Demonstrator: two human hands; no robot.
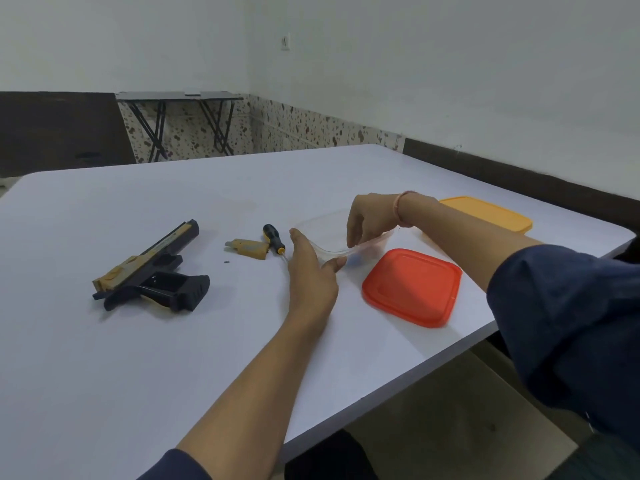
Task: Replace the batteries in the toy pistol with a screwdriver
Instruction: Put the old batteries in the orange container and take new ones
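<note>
Two hands are laid on a clear tub (313, 221). The left hand (311, 275) is spread, its straight fingers pressed against the tub's left wall and its thumb stretched along the near wall. The right hand (372, 216) is brought over the tub from above, fingers curled down at the near rim; the rim seems to be pinched there, though the clear plastic makes that hard to judge.

Just left of the grip, almost touching the left fingers, a black-and-yellow screwdriver (273, 237) is laid with its tip toward the person. A tan cover (251, 249) is found against the screwdriver's left side, and a small screw (227, 261) is seen a little further left. Well to the left of the grip, the pistol (152, 268) is laid on its side, apart from both hands, its black handle turned toward the grip and its battery bay open.

Just right of the grip, on the near side, a red lid (412, 287) is laid flat. Beyond the right wrist, an orange lid (488, 213) is set near the table's edge. Everything is borne by a white table (138, 358).
</note>
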